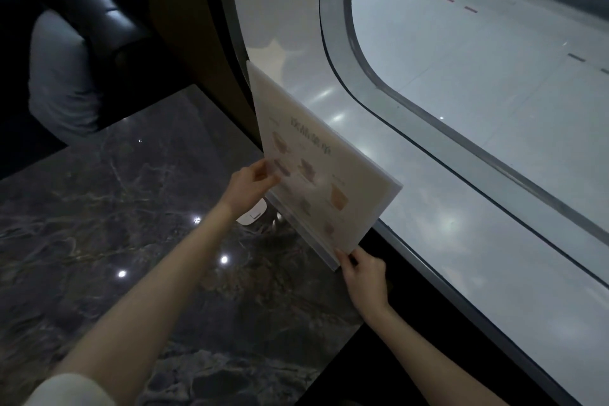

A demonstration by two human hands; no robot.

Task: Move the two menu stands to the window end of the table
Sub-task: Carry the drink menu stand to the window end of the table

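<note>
A pale menu stand (316, 155), printed with drinks pictures and green lettering, stands on its clear base rail along the window edge of the dark marble table (131, 208). A second sheet shows right behind it as a doubled edge at the top right corner. My left hand (252, 186) pinches the stand's left side, thumb on the printed face. The near end of the base rail is held by my right hand (364, 275). The window (461, 92) lies directly behind the stand.
A small white device (253, 212) lies on the table under my left hand, partly hidden. A dark leather booth seat (95, 10) with a grey cushion (62, 76) faces me across the table. A wooden pillar (184, 26) stands at the window's left.
</note>
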